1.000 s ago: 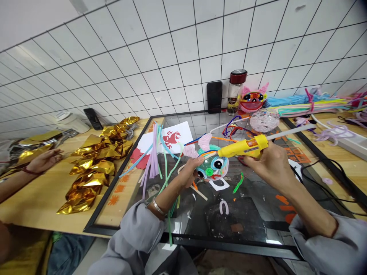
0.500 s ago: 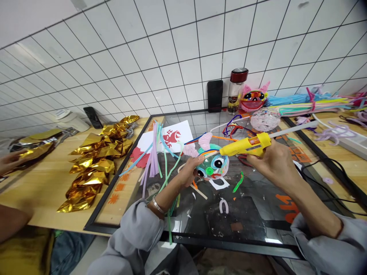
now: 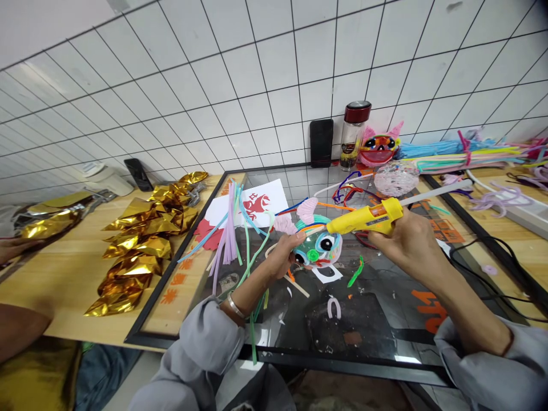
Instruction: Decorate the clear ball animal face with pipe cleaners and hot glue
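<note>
My left hand (image 3: 283,258) grips a small round craft figure (image 3: 319,246) with big eyes, a green nose and pink fuzzy ears, held just above the glass work surface (image 3: 368,319). My right hand (image 3: 406,242) is closed around a yellow hot glue gun (image 3: 368,218). A white glue stick pokes out of the gun's back. The gun's nozzle touches the top of the figure, near its blue pipe-cleaner rim.
Loose pipe cleaners (image 3: 233,231), a white sheet with a red paper cut (image 3: 252,206) and scraps lie on the glass. Gold foil wrappers (image 3: 141,245) cover the wooden table on the left, where another person's arm (image 3: 17,328) rests. A jar (image 3: 351,136), phone (image 3: 321,142), mask (image 3: 379,145) and black cables (image 3: 492,268) are nearby.
The other person's hand at the far left has pulled back out toward the frame's edge. My hands, the figure and the glue gun have barely shifted.
</note>
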The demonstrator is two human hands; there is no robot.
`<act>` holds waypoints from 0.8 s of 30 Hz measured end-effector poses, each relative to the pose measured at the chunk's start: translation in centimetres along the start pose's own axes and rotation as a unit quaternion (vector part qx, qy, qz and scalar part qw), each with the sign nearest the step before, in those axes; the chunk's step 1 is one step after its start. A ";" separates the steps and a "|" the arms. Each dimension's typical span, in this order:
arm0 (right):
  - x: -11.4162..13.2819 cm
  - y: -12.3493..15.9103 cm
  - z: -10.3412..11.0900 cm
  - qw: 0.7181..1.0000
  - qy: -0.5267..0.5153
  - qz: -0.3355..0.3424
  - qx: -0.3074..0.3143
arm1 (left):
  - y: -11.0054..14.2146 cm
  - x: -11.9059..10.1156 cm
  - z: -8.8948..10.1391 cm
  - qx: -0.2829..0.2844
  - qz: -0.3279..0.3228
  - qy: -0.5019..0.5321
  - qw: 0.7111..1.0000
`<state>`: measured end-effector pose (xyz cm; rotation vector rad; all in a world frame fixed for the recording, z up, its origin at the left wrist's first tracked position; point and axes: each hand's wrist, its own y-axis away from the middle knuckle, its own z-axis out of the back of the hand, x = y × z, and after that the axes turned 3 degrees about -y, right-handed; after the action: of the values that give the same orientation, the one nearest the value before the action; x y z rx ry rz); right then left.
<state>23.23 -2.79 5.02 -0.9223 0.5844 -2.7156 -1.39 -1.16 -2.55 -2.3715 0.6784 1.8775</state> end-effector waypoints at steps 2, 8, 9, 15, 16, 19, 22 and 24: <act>0.1 0.0 0.1 1.000 0.005 -0.003 0.001 | 0.0 0.0 0.0 0.002 0.001 -0.001 1.000; -0.3 -0.1 0.2 0.999 0.033 -0.006 -0.013 | 0.0 -0.2 0.0 -0.003 0.001 -0.002 1.000; -0.4 -0.1 0.3 0.999 0.036 -0.002 -0.011 | 0.1 -0.2 0.0 -0.007 0.000 -0.001 1.000; -0.6 -0.1 0.3 0.999 0.028 0.013 -0.006 | 0.1 -0.3 -0.2 -0.016 0.007 -0.001 1.000; -0.5 -0.1 0.3 1.000 0.027 0.010 -0.005 | 0.2 -0.4 -0.2 -0.017 0.008 -0.001 1.000; -0.4 -0.1 0.2 1.000 0.031 0.002 0.000 | 0.3 -0.5 -0.3 -0.018 0.008 0.001 1.000; -0.4 -0.1 0.1 0.999 0.034 0.009 0.005 | 0.3 -0.5 -0.4 -0.015 0.006 0.002 1.000; -0.5 -0.1 0.1 0.999 0.031 0.020 0.009 | 0.2 -0.4 -0.3 -0.011 0.005 0.002 1.000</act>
<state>23.68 -2.60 4.90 -0.8149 0.5831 -2.7183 -1.27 -1.34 -2.02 -2.3900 0.6745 1.8944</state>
